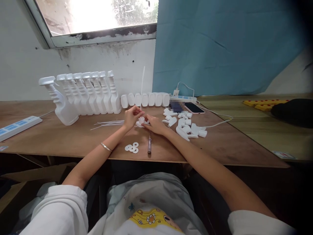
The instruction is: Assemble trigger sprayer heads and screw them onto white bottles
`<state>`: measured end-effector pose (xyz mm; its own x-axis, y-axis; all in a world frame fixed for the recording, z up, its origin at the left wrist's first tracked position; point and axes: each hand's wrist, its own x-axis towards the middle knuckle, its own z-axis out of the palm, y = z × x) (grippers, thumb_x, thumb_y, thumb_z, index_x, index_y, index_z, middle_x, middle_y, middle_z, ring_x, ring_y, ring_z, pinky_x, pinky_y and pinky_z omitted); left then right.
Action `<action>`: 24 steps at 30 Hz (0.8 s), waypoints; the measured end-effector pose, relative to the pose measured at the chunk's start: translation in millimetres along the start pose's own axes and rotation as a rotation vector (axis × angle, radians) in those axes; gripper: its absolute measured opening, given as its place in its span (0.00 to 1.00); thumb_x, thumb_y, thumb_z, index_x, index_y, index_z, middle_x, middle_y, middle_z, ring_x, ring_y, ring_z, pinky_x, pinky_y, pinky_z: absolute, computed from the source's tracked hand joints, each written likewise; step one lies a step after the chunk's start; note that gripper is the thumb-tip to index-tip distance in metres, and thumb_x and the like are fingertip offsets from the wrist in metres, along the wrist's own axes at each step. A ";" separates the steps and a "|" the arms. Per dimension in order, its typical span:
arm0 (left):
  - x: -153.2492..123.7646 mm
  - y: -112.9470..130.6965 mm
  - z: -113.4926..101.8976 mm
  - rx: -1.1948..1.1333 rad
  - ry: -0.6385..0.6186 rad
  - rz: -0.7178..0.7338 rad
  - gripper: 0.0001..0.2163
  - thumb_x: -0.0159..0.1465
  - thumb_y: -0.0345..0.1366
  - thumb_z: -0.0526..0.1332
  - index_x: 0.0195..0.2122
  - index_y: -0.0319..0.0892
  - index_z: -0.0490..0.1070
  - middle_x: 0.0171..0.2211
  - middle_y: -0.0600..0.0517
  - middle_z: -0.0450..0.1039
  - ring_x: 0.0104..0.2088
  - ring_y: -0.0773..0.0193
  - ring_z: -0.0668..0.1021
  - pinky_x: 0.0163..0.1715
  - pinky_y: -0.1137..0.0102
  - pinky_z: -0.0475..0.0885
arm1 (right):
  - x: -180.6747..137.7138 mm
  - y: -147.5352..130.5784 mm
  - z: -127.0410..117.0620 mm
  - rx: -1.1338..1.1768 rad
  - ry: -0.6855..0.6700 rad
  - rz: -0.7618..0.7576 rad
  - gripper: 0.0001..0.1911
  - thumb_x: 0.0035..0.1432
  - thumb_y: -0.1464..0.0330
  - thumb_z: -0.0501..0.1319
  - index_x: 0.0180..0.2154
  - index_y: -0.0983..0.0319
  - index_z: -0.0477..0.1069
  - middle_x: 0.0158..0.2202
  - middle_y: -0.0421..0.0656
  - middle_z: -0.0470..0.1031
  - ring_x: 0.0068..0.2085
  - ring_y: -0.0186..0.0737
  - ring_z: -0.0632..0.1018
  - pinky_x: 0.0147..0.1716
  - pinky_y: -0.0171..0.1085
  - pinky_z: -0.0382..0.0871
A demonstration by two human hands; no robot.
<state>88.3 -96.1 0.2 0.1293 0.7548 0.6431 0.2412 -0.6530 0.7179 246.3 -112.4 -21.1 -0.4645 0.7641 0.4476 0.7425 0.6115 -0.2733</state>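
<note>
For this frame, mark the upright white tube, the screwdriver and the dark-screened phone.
White tube (142,81), head view: point on its bare upper length.
Screwdriver (149,147), head view: point on its handle.
Phone (194,108), head view: point on its dark screen.

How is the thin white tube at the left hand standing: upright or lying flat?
Nearly upright: the tube rises from the fingertips of the left hand, its free end up, leaning slightly right.

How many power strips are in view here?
2: one power strip lies on the left of the table; another sits at the back, behind the smartphone, partly hidden. More could be out of sight.
</note>
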 end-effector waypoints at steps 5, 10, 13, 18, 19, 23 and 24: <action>2.9 -1.5 4.3 0.143 0.004 0.001 0.09 0.51 0.38 0.62 0.26 0.40 0.65 0.20 0.57 0.68 0.21 0.71 0.70 0.25 0.75 0.65 | 0.0 0.2 1.5 -0.003 0.014 -0.011 0.13 0.56 0.60 0.54 0.39 0.63 0.61 0.36 0.46 0.71 0.36 0.41 0.72 0.33 0.35 0.60; 4.6 -2.3 4.8 0.224 0.016 0.007 0.07 0.51 0.35 0.61 0.27 0.40 0.63 0.20 0.57 0.67 0.21 0.71 0.69 0.25 0.75 0.64 | 0.0 0.3 3.4 0.005 0.025 -0.017 0.13 0.55 0.61 0.55 0.38 0.64 0.61 0.38 0.48 0.72 0.37 0.42 0.73 0.34 0.36 0.61; 4.3 -1.6 4.6 0.243 0.012 0.015 0.07 0.52 0.35 0.61 0.27 0.40 0.62 0.18 0.58 0.65 0.20 0.71 0.68 0.25 0.75 0.64 | 0.2 0.6 3.4 0.023 0.033 -0.008 0.12 0.55 0.62 0.56 0.38 0.63 0.61 0.38 0.47 0.72 0.36 0.41 0.73 0.34 0.36 0.61; 2.2 -5.6 4.4 0.264 0.016 0.062 0.08 0.53 0.37 0.60 0.27 0.41 0.62 0.19 0.58 0.64 0.19 0.72 0.67 0.24 0.75 0.64 | 0.2 3.3 3.9 0.032 0.036 -0.011 0.13 0.54 0.62 0.56 0.39 0.63 0.61 0.37 0.46 0.72 0.35 0.40 0.73 0.34 0.35 0.61; 1.5 -6.7 4.2 0.267 0.015 0.076 0.08 0.53 0.37 0.60 0.27 0.41 0.61 0.19 0.58 0.64 0.19 0.72 0.67 0.24 0.75 0.64 | 0.2 4.1 4.6 0.032 0.040 -0.012 0.13 0.54 0.62 0.56 0.39 0.63 0.61 0.37 0.46 0.72 0.35 0.40 0.72 0.34 0.35 0.61; -1.3 -8.9 3.6 0.273 0.004 0.146 0.08 0.54 0.38 0.60 0.26 0.41 0.61 0.19 0.57 0.65 0.20 0.71 0.68 0.24 0.76 0.64 | 0.0 6.3 7.0 0.031 0.060 -0.014 0.12 0.54 0.62 0.56 0.38 0.62 0.61 0.36 0.45 0.72 0.35 0.39 0.72 0.33 0.35 0.61; -1.8 -8.9 3.7 0.275 0.001 0.159 0.08 0.54 0.38 0.59 0.26 0.41 0.60 0.19 0.57 0.66 0.20 0.71 0.68 0.24 0.75 0.64 | 0.0 6.0 7.0 0.031 0.060 -0.015 0.12 0.54 0.62 0.56 0.38 0.62 0.61 0.35 0.45 0.72 0.34 0.39 0.72 0.33 0.35 0.61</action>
<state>89.5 -91.5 -8.4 0.1854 0.6443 0.7419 0.4690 -0.7215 0.5094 247.4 -107.3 -28.7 -0.4451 0.7414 0.5021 0.7198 0.6298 -0.2919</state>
